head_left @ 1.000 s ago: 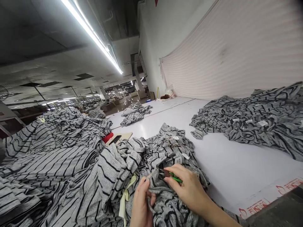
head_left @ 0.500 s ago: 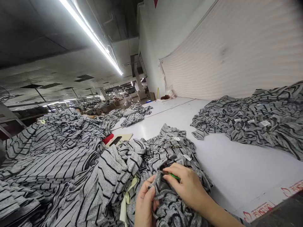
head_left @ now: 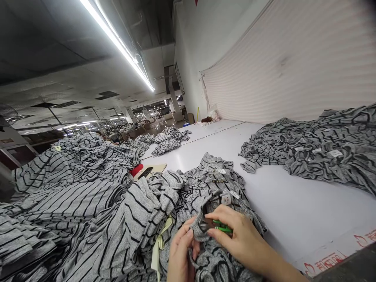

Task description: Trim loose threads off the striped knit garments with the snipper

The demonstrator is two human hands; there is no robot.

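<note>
In the head view, green-handled thread snips were grasped in the right hand, their dark blades set against a fold of a grey striped knit garment. That fold was pinched by the left hand. The garment lay heaped on a white work table, and another striped pile was seen well apart on the right.
</note>
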